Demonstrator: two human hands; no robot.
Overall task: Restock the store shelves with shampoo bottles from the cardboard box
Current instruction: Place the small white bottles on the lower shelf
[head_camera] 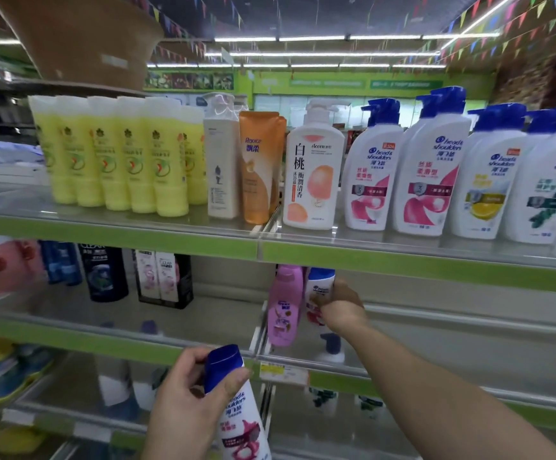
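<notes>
My left hand [190,390] grips a white shampoo bottle with a blue cap [236,406] low in front of the shelves, fingers curled round its neck. My right hand [339,305] reaches into the middle shelf [436,330] and grips a second white and blue shampoo bottle [319,287] standing upright there. A pink bottle [284,303] stands just left of it, close by. The cardboard box of bottles is out of view.
The top shelf [137,224] carries yellow tubes [113,151], a tall white bottle, orange pouches, a peach pump bottle [313,174] and several white pump bottles [432,167]. Dark bottles [103,270] stand at the middle shelf's left. A brown box [80,38] sits overhead.
</notes>
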